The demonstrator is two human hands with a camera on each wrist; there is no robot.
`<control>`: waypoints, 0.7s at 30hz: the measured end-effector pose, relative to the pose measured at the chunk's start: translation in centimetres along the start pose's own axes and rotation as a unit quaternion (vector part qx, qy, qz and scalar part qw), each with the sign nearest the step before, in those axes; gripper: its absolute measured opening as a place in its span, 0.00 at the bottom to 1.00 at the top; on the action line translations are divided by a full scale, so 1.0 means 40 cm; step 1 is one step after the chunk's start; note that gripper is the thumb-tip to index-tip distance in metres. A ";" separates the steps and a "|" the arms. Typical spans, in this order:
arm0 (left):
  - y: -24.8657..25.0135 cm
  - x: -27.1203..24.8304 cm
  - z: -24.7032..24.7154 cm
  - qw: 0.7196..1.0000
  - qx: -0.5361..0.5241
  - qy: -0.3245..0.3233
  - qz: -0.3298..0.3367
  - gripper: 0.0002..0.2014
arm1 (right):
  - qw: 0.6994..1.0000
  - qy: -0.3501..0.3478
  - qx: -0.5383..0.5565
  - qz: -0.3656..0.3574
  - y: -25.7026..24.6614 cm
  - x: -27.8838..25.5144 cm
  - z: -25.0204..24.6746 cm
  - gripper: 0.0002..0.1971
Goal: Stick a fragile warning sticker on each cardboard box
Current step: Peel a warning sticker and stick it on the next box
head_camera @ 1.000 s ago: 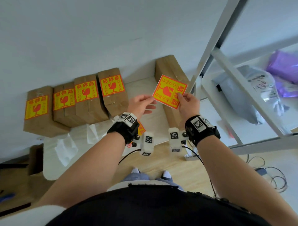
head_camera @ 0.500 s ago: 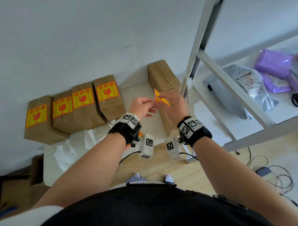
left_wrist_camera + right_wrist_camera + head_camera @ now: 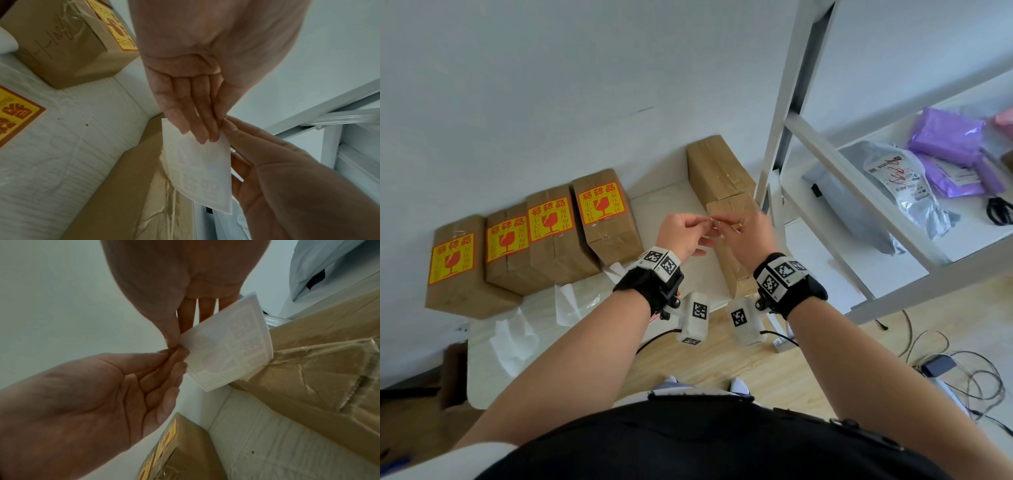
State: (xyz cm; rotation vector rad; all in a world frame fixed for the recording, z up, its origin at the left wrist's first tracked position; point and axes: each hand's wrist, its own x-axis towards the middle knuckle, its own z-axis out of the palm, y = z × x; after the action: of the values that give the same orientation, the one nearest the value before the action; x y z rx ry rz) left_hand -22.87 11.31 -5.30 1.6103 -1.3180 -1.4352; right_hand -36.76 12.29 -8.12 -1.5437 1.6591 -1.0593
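Right now both hands meet at one corner of the sticker [image 3: 197, 170], white backing toward the wrist cameras: the left hand [image 3: 683, 233] pinches that corner with thumb and forefinger, the right hand [image 3: 748, 236] nips the same corner beside it. To peel cleanly, split the layers with a fingernail and pull slowly, keeping the sheet uncreased. Just beyond waits the bare box [image 3: 726, 205], its taped top unlabelled; farther left stand four labelled boxes [image 3: 599, 212] against the wall.
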 end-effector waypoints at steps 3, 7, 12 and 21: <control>0.002 0.002 0.001 1.000 0.008 0.005 0.003 0.07 | 1.000 0.004 0.010 0.009 0.001 0.000 0.002 0.08; 0.001 0.004 0.001 0.999 0.038 0.016 0.013 0.08 | 1.000 0.003 0.023 0.004 0.000 -0.002 -0.001 0.08; -0.001 0.006 0.004 0.988 0.135 0.034 0.063 0.07 | 0.998 -0.002 0.055 0.038 0.004 0.004 0.000 0.06; 0.007 0.019 -0.001 0.998 0.047 -0.009 -0.032 0.05 | 0.995 0.030 0.011 0.091 0.032 0.031 0.012 0.07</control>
State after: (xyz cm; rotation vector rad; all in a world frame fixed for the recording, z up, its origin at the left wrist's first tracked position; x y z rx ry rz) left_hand -22.97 10.51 -5.30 1.7171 -1.3740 -1.4490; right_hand -37.09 11.00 -9.38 -1.3300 1.7846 -1.0339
